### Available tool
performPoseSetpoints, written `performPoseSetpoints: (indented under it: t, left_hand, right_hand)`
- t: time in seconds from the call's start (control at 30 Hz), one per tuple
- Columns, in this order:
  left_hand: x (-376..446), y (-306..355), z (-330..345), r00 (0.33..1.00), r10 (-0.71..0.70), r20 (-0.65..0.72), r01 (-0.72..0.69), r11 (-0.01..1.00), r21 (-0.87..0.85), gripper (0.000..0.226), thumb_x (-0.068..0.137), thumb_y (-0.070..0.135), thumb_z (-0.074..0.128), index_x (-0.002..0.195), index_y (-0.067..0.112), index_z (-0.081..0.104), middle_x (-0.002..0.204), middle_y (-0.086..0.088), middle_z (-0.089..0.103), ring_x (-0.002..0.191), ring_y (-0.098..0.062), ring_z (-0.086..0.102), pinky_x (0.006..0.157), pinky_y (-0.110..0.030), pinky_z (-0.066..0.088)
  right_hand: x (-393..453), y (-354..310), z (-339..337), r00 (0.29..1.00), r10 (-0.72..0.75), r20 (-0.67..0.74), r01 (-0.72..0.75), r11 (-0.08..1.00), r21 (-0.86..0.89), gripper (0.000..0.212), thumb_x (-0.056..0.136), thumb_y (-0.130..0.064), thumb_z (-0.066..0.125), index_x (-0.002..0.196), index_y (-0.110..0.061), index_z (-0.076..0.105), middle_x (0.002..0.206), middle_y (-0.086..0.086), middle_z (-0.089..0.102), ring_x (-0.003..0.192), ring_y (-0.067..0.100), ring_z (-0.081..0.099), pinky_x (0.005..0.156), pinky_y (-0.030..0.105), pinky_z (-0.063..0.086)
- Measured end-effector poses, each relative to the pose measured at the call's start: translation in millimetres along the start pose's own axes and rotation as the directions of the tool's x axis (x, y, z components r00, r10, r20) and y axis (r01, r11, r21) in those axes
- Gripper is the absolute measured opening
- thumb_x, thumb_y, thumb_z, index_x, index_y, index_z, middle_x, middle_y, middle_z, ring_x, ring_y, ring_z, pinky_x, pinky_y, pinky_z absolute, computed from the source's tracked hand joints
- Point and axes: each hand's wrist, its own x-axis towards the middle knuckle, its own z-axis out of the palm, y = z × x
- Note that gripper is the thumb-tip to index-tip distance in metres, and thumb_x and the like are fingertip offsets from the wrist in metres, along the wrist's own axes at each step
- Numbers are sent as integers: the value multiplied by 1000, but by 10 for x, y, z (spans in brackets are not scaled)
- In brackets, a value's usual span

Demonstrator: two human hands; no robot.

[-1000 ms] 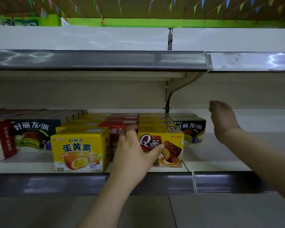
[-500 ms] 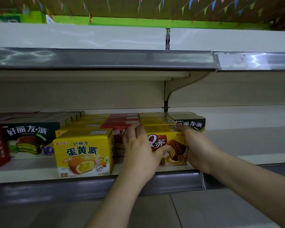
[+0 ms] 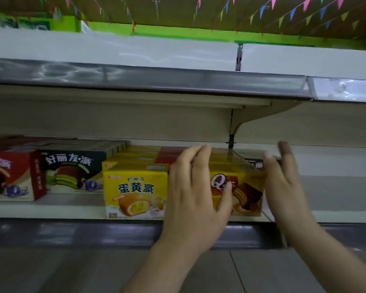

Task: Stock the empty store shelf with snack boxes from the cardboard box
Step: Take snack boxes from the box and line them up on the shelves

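From the head camera, the yellow cake box stands at the front edge of the shelf, its long side running left to right and its printed face toward the person. The two hands bracket it. The left hand lies flat over the box's left front, fingers nearly straight and reaching over the top edge, thumb on the printed face; this grip is open, pressing rather than clasping. The right hand stands edge-on at the box's right end, fingers straight and blurred, so I cannot tell whether it touches the end; it holds nothing. Both hands are about equally near, one at each end, so any squaring or pushing back would run along the short axis, into the shelf.

Just beside the box on its left stands the egg-yolk pie box, with a red box between them, mostly hidden by the left hand. Further left stand a dark green pie box and a red pie box. Right of the cake box the shelf looks bare. More boxes sit in rows behind and would stop a deep push. The cardboard box is not in view.
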Motion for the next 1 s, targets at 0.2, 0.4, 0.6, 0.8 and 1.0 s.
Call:
performPoseSetpoints:
  t: [0.2,0.4,0.6,0.8,1.0]
  left_hand:
    - [-64,-641,-701,951,-221,-214,242,967,75,70,82,55,58,134,12,41,134,2,31,125,-17,34,101,-30,29]
    - [-99,-1236,-1032,731,-630,263,593,777,212,114,60,79,55,148,13,25,148,-8,38,134,-23,39,106,-39,37]
    - [196,-1563,-993,628,-570,529,551,806,214,100,53,88,60,122,16,50,111,0,64,100,-18,62,84,-38,54]
    - [51,-1740,-1001,740,-366,564,467,884,-38,68,70,82,52,119,36,59,110,16,68,99,-6,64,86,-38,55]
    - [44,-1755,-1066,746,-291,598,445,887,-124,67,72,77,45,125,37,59,117,16,66,108,-8,61,93,-37,51]
  right_hand:
    - [-578,-292,602,962,-257,90,250,965,74,68,74,-68,43,133,-60,12,147,-43,7,140,-16,7,120,39,22]
    - [-784,-415,1234,909,41,415,-24,999,-47,87,89,-48,59,155,-29,5,158,-13,20,143,4,21,117,28,22]
    - [-709,-435,1379,920,141,365,-112,989,-101,89,86,-41,68,155,-22,14,139,-11,45,130,8,40,105,28,37]
    - [-699,-355,1470,915,132,380,-70,982,-174,74,87,-34,69,149,-27,31,130,-5,59,117,15,57,100,41,49]
    - [-701,-405,1506,910,186,371,-109,969,-220,54,86,-35,70,133,-21,48,108,-5,67,99,14,64,90,41,55]
